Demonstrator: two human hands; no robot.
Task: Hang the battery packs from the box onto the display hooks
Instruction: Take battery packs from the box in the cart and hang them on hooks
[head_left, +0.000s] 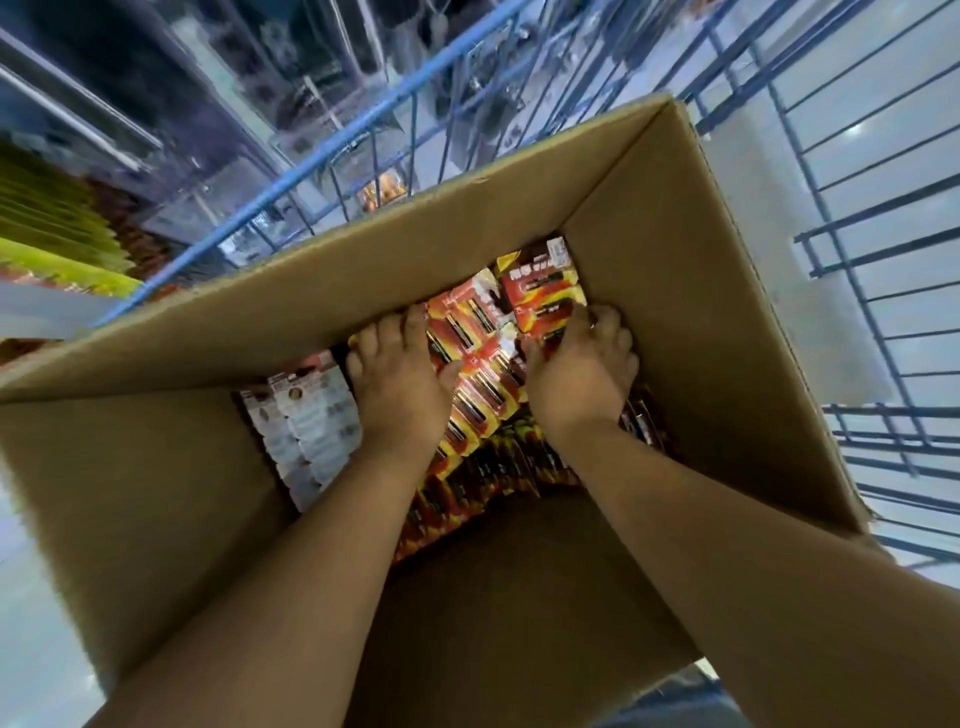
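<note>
A deep cardboard box stands open below me, its bottom covered with red, orange and black battery packs. Both my arms reach down into it. My left hand lies on the packs near the left inner wall with its fingers spread and nearly straight. My right hand is at the right side, fingers curled over a stack of red packs and thumb tucked under their near edge. White-backed packs lie face down at the left of the box floor.
The box sits inside a blue wire cart whose bars rise behind and to the right. Yellow-green packaged goods hang on a display at the far left. Pale floor shows beyond the cart.
</note>
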